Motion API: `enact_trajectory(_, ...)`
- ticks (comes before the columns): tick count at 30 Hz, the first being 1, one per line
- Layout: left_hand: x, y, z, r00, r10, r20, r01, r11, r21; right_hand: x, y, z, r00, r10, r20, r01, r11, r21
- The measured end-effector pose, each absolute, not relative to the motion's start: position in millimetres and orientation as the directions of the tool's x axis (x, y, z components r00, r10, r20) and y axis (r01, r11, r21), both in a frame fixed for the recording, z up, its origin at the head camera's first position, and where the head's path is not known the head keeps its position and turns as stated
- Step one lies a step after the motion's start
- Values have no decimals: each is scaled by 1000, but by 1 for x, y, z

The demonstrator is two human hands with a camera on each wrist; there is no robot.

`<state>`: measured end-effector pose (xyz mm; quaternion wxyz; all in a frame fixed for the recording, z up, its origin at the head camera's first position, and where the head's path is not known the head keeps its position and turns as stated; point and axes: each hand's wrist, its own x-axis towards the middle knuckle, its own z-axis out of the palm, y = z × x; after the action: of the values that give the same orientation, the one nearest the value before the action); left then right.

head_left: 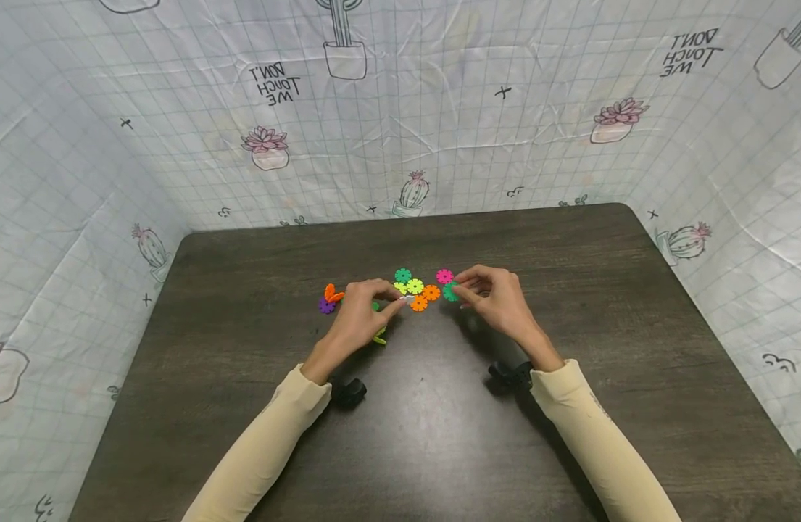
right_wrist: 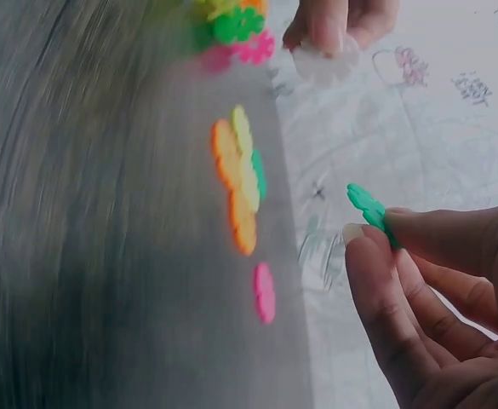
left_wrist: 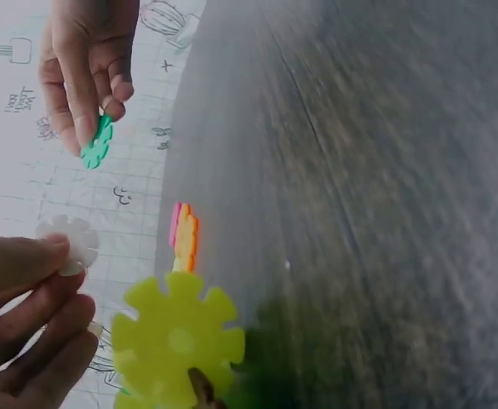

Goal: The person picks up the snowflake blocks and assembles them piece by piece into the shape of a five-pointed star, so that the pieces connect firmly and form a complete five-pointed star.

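Observation:
My left hand (head_left: 361,310) pinches a white notched disc (left_wrist: 84,243) between thumb and fingertips. A green notched disc (right_wrist: 366,203) is pinched by my right hand (head_left: 499,299), thumb against index finger. Both discs are held above the table, apart from each other. Beneath and between the hands lie a green disc (head_left: 403,275), a yellow disc (head_left: 415,286) and two orange discs (head_left: 431,292), clustered closely together. A pink disc (head_left: 444,275) lies separately near the right fingertips.
Left of the left hand are a purple disc (head_left: 326,306) and orange discs (head_left: 333,294). A yellow disc (left_wrist: 176,341) stands up close in the left wrist view, partly hidden by the left hand in the head view. The dark table (head_left: 439,435) meets a patterned cloth (head_left: 439,145) behind.

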<state>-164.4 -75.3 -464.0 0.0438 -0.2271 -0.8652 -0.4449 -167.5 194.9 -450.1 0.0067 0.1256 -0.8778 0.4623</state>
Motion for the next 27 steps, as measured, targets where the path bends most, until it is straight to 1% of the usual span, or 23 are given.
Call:
enact_trajectory(8, -159, -77, -459, -875, 346, 338, 471, 452, 758, -158, 179, -437, -962, -252, 107, -217, 465, -858)
enact_trajectory(27, -152, -77, -457, -863, 352, 362, 487, 391, 781, -152, 162, -429, -956, -287, 61, -163, 348, -923)
